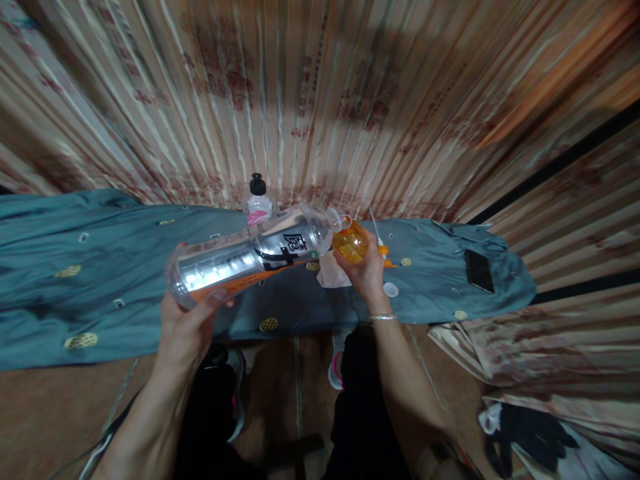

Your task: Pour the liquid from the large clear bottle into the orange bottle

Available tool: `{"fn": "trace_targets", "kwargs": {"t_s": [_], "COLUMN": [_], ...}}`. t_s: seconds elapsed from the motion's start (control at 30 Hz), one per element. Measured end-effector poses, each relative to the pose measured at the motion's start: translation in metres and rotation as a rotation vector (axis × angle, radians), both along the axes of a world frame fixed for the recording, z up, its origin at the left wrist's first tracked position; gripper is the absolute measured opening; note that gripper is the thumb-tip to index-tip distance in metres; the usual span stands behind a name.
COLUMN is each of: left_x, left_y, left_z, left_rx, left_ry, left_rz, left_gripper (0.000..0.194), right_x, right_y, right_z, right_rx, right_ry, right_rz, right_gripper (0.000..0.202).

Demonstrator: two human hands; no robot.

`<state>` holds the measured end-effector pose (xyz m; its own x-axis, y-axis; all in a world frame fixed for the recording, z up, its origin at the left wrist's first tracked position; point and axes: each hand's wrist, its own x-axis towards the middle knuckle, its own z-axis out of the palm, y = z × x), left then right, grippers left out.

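Note:
My left hand [193, 320] grips the lower end of a large clear plastic bottle [245, 257] with a silver and orange label. The bottle lies tilted over, its uncapped neck pointing right. At that neck, my right hand [367, 270] is closed around a small amber bottle [351, 241]. The two mouths meet or nearly meet; I cannot tell whether liquid is flowing. Just right of my right hand, an orange pump top with a thin tube [383, 251] rests on the cloth. A white round cap [391, 289] lies close to my wrist.
A clear bottle with a black cap [257, 200] stands behind the large bottle. A pale paper piece [333, 272] lies under my hands. The patterned teal cloth [135, 293] covers the narrow table, with a black phone [479, 271] at its right. Pleated curtains [310, 100] hang behind.

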<state>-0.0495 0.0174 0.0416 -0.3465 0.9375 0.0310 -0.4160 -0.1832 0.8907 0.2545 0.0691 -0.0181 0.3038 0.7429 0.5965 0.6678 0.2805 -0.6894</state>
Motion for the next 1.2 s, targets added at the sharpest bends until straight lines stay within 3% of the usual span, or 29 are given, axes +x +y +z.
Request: {"fn": "trace_targets", "kwargs": {"t_s": [0.2,1.2], "left_x": [-0.0001,-0.0008], "left_y": [-0.0005,-0.0014], "left_z": [-0.0013,0.0021], "left_rx": [0.005,0.024], "left_ry": [-0.002,-0.014], "left_rz": [-0.012,-0.047], "left_gripper": [0.079,0.077], "right_x": [-0.0018,-0.0044], "right_y": [-0.0005,-0.0039], "right_z": [0.0004,0.0064], "right_rx": [0.008,-0.018], "right_ry": [0.018,0.026], "right_rz": [0.002,-0.001], "right_gripper": [0.067,0.068]}}
